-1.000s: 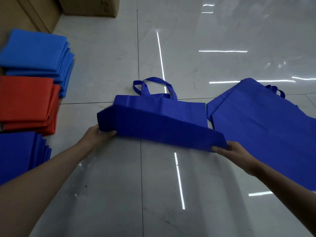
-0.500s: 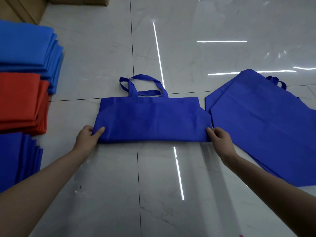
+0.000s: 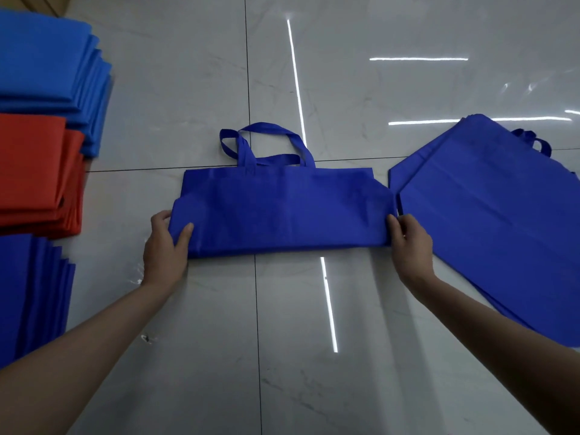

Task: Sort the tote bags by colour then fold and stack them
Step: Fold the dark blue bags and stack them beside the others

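Observation:
A dark blue tote bag lies on the tiled floor in the middle, folded once so its lower half lies over the upper, with both handles sticking out at the far side. My left hand pinches the bag's near left corner, thumb on top. My right hand grips the near right corner. To the right lies a pile of unfolded dark blue tote bags. At the left edge are stacks of folded bags: light blue, red and dark blue.
Glossy grey floor tiles with bright light reflections spread in front of me and beyond the bag. A strip of brown wall or cardboard shows at the top left corner.
The bag's lower half was lifted and laid over the upper half, and it now lies flat. Both hands moved to the folded corners and grip them.

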{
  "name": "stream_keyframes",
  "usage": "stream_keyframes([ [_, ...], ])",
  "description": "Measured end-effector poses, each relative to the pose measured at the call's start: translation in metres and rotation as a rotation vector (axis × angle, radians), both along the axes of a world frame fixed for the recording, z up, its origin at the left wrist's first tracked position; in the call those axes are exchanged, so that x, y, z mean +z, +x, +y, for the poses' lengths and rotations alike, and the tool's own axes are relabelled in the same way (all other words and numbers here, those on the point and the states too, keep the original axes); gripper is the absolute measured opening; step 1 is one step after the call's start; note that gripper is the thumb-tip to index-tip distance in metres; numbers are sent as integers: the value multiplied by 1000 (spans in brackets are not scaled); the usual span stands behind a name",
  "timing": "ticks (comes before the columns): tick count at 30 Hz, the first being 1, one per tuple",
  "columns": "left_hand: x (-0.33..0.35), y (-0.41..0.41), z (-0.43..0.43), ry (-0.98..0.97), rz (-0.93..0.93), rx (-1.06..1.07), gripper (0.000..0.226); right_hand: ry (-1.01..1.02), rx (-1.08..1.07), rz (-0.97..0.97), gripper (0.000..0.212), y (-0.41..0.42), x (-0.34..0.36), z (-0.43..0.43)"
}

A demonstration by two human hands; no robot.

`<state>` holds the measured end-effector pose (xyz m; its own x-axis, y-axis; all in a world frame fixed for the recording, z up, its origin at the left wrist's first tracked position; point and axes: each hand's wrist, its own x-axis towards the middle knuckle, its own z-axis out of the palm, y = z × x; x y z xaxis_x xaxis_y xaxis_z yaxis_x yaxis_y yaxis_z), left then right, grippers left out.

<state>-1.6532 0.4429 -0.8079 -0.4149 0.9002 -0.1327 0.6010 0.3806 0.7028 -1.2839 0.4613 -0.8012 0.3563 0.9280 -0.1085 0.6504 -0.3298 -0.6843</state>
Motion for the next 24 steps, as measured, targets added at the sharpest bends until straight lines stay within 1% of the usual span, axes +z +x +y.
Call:
stream_keyframes([
  [1,1,-1,2,12,-7,-1,42,-3,-13,65,32,0,2,2],
  [2,1,-2,5,13,-1,-11,42,-27,-12,62,31,-1,1,4],
  [4,-3,-5,7,-18,3,-22,42,-111,19,-19,32,-3,-3,7],
  [6,-6,-4,5,-60,20,-24,44,-200,53,-160,32,-7,-6,9],
  [7,-6,-2,3,-87,71,-19,45,-232,81,-270,32,-8,-8,10],
  [8,-5,1,1,-109,163,-13,49,-253,111,-387,31,-9,-8,11],
  [9,-3,5,0,-108,276,-14,53,-260,135,-470,31,-10,-8,12],
  [10,0,10,-1,-81,382,-45,58,-261,150,-511,31,-10,-8,13],
  [11,3,17,0,-34,464,-115,61,-259,155,-527,31,-11,-8,13],
  [13,8,37,7,50,549,-339,56,-252,123,-507,30,-12,-9,13],
  [14,10,50,13,45,559,-451,53,-238,84,-487,29,-14,-8,11],
  [15,10,64,18,1,557,-539,52,-210,45,-483,30,-17,-7,9],
  [16,8,77,24,-57,554,-589,54,-165,30,-502,36,-21,-4,8],
  [17,3,87,30,-112,557,-608,55,-103,59,-522,44,-26,-1,7],
  [18,-3,95,35,-170,555,-608,56,-32,146,-523,48,-32,3,7],
  [19,-8,100,39,-221,550,-598,56,8,283,-516,51,-41,7,9],
  [20,-13,102,43,-262,550,-590,57,7,446,-514,52,-51,11,13],
  [22,-22,101,45,-294,575,-583,58,-74,734,-536,55,-76,10,26],
  [24,-28,100,44,-256,597,-572,58,-153,847,-563,57,-96,-2,39],
])
